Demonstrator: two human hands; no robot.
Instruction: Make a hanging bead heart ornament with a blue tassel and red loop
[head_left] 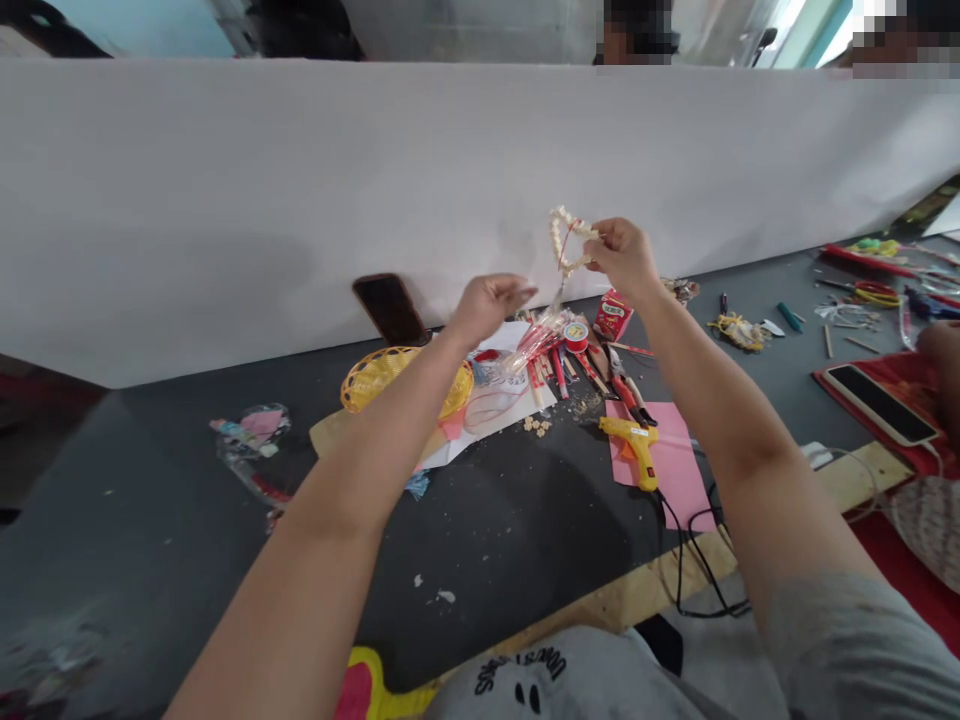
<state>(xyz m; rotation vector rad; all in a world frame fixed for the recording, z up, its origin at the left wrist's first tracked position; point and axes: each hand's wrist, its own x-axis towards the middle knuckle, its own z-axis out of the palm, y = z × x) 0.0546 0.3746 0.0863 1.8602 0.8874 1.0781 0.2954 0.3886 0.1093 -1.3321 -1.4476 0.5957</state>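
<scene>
My right hand (621, 258) is raised above the table, its fingers closed on the edge of a pale beaded ring (559, 240) with a red thread across it. My left hand (491, 303) hovers to the left of the ring, fingertips pinched together; whatever they hold, if anything, is too small to make out. Below the hands are clear plastic-wrapped sticks (541, 338), a red-and-white spool (576, 337) and red-handled pliers (628, 388).
A yellow glue gun (636, 447) lies on pink paper (679, 470), its black cord hanging over the table edge. A yellow basket (375, 376) and a phone (388, 308) stand at left. Another person's hand (941, 350) is at far right near a white phone (881, 402).
</scene>
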